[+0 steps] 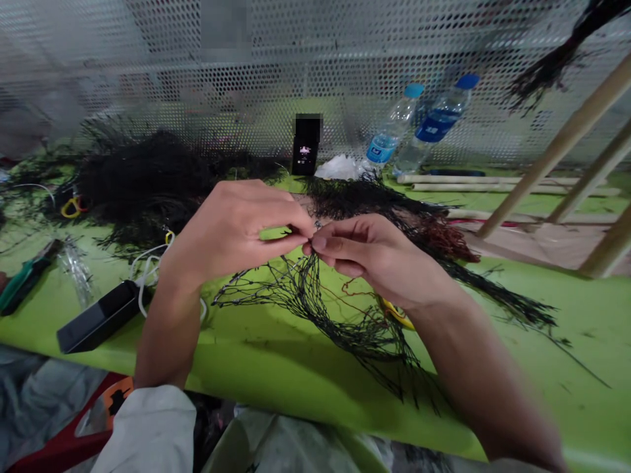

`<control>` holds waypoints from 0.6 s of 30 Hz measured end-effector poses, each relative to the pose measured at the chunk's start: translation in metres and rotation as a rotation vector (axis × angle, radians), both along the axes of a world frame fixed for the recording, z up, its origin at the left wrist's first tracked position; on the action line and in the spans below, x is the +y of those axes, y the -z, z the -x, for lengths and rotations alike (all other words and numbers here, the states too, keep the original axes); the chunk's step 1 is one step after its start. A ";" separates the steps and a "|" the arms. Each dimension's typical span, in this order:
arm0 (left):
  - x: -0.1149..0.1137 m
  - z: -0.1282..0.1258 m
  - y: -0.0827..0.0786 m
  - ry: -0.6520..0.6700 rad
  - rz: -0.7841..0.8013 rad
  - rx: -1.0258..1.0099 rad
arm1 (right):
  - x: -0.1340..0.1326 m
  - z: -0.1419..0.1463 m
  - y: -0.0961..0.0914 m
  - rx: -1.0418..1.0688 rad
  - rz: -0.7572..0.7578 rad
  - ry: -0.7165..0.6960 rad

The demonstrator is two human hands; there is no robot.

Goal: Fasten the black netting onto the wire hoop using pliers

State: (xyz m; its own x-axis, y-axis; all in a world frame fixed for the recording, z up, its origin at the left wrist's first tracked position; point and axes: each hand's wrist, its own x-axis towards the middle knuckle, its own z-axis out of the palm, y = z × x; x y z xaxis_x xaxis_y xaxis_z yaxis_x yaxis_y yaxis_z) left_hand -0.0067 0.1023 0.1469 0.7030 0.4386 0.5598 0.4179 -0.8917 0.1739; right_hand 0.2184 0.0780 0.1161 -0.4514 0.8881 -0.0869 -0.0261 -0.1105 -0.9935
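Note:
A bundle of knotted black strands (315, 309), looking like an open net, hangs below my fingers and spreads over the green table. My left hand (241, 226) is closed in a pinch at the top of this bundle, thumb and forefinger together. Touching it from the other side, my right hand (372, 253) also pinches the strands, its fingers curled. The exact spot they grip is small and partly hidden by the fingertips. Thin reddish-brown strands (357, 292) and a yellow-handled tool (398, 314) lie under my right hand.
Behind lie a large black fibre heap (148, 177), a dark phone-like device (305, 148) and two water bottles (387, 135). Wooden poles (557, 144) slant across the right. At left are a black power bank (98, 317) with a white cable and green-handled pliers (27, 279).

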 end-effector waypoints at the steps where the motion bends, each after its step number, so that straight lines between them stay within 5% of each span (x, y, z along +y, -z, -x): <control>1: -0.001 0.000 -0.001 0.008 0.005 0.010 | 0.000 0.000 0.000 0.007 0.002 -0.001; 12: -0.005 -0.001 0.000 0.053 0.080 -0.047 | -0.003 -0.003 0.000 -0.005 -0.035 -0.005; 18: -0.004 -0.008 -0.002 0.000 0.156 -0.153 | -0.012 -0.004 -0.011 -0.157 -0.384 0.091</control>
State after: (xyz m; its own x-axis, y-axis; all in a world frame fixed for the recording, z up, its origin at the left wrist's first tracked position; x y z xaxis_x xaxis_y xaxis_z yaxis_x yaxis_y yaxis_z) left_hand 0.0010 0.0979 0.1486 0.6147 0.5283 0.5857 0.3759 -0.8490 0.3713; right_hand 0.2227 0.0663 0.1276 -0.3773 0.9050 0.1965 0.1367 0.2643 -0.9547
